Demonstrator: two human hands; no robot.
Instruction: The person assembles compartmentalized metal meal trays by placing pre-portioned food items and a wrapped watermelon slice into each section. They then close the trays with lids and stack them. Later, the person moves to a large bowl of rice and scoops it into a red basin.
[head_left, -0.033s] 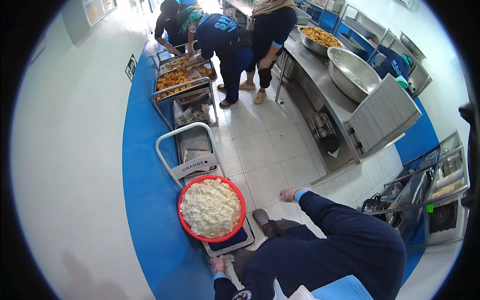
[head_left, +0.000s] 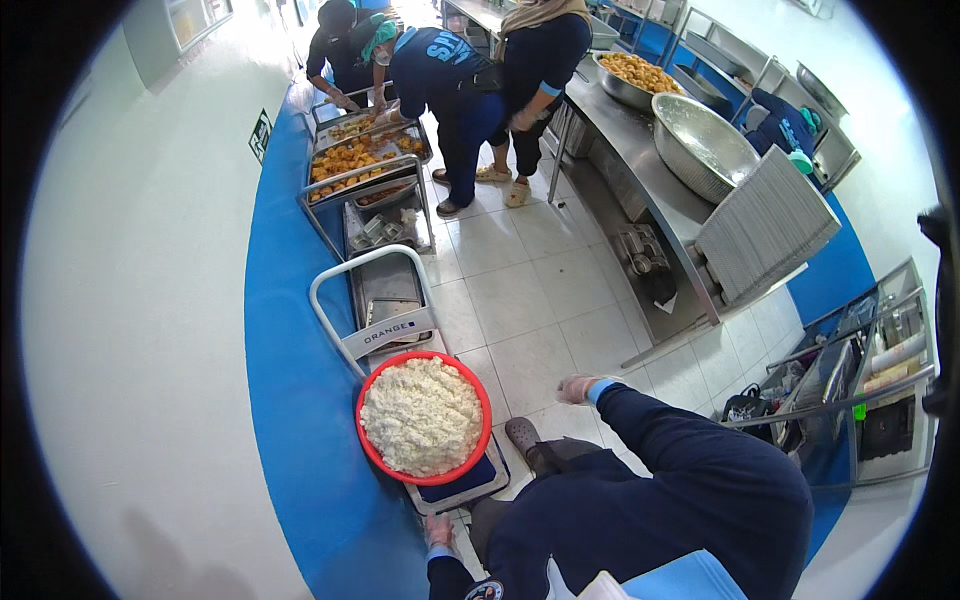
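A round red basin [head_left: 484, 440] heaped with white rice [head_left: 420, 416] sits on a low platform trolley with a blue deck [head_left: 464, 488] and a white tube handle [head_left: 318, 300]. Just beyond the deck's near edge is my left hand [head_left: 438, 530], in a clear glove. Its fingertips are close to that edge; whether they touch or grip it, I cannot make out. My right hand [head_left: 577, 389], gloved too, hangs over the tiled floor to the right of the basin, fingers loosely out and nothing in them. A grey clog [head_left: 521, 433] on my foot shows between the hands.
Trays of fried food [head_left: 345, 160] fill a metal rack at the far left, where several people lean or stand. On the steel table [head_left: 640, 165] at right are a large metal basin [head_left: 705, 150] and a grey stack of trays [head_left: 768, 230]. Wire shelving [head_left: 895, 370] stands far right.
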